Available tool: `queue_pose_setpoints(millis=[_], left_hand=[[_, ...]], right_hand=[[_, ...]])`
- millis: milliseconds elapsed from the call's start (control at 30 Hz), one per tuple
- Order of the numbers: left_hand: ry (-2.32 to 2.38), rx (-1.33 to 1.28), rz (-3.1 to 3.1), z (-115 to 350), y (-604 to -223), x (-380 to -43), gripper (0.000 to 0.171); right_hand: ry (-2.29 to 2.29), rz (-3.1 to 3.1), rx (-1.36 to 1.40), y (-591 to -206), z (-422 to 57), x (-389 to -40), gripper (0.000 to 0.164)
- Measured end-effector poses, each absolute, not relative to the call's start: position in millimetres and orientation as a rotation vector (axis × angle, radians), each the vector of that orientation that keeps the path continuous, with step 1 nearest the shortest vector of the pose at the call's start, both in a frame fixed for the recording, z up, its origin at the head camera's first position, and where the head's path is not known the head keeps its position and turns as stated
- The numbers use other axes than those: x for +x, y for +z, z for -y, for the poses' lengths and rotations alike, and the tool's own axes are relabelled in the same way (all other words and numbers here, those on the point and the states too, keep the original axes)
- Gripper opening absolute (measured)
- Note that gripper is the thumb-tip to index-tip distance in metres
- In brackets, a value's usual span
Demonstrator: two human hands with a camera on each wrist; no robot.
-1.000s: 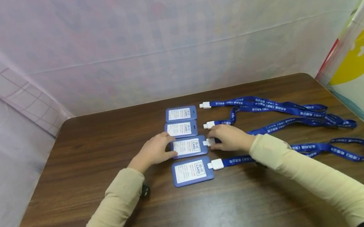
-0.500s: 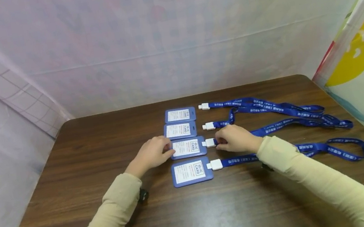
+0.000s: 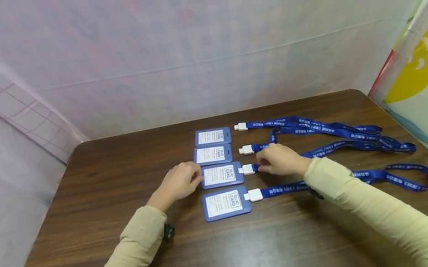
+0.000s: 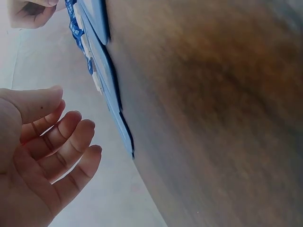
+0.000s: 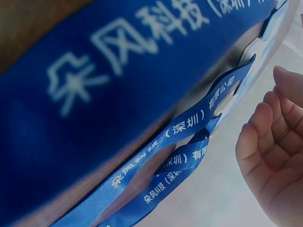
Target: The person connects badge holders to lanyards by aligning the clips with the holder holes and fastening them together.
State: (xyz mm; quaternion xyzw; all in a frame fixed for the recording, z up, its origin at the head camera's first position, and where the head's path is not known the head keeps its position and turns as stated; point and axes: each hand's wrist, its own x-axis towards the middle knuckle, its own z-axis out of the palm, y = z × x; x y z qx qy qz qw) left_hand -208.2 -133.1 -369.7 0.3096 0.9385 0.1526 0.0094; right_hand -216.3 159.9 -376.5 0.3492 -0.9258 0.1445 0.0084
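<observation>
Four-sided blue badge holders with white "ID/IC CARD" inserts lie in a column. My left hand (image 3: 177, 184) hovers at the left edge of the third badge holder from the back (image 3: 220, 175); the left wrist view shows its fingers loosely bent around nothing. Beside that holder's right end, a white clip (image 3: 249, 169) meets its slot. Just right of the clip, above its blue lanyard (image 3: 324, 150), is my right hand (image 3: 282, 159), its fingers loosely bent and apart from the strap in the right wrist view. The front badge holder (image 3: 226, 203) has another white clip (image 3: 255, 194) at its slot.
Two back badge holders, the rearmost (image 3: 212, 136) and the second (image 3: 213, 154), lie apart from the rear clip (image 3: 242, 126) and second clip (image 3: 246, 150). Their lanyards overlap toward the right. The brown table (image 3: 119, 166) ends at a cloth backdrop (image 3: 195, 62).
My right hand has left the third clip and shifted right over its strap. My left hand has drawn back slightly left from the third badge holder.
</observation>
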Motion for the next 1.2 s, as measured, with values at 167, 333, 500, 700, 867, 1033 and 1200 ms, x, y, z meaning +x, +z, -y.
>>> queue_pose_setpoints(millis=[167,333,500,700,867,1033,1200], left_hand=[[0.480,0.953,-2.922,132.8,-368.4,-208.1,0.020],[0.474,0.951,-2.918,133.4,-369.3,-208.4,0.019],[0.480,0.956,-2.917,133.8,-370.0,-209.4,0.020],[0.484,0.949,-2.916,134.4,-369.2,-210.0,0.020],[0.493,0.955,-2.909,136.7,-369.3,-209.8,0.019],[0.500,0.933,-2.900,137.1,-367.4,-210.0,0.019],[0.501,0.934,-2.894,138.3,-368.4,-210.7,0.015]], right_hand=[[0.439,2.905,1.083,-376.5,-162.4,-221.5,0.018],[0.411,2.931,1.059,-375.1,-162.7,-228.2,0.017],[0.397,2.947,1.056,-372.5,-161.3,-234.3,0.017],[0.349,2.932,1.064,-370.5,-158.6,-240.6,0.016],[0.330,2.932,1.060,-368.5,-156.0,-244.8,0.015],[0.289,2.948,1.039,-366.7,-154.1,-252.6,0.024],[0.289,2.963,1.009,-366.0,-150.0,-259.0,0.030]])
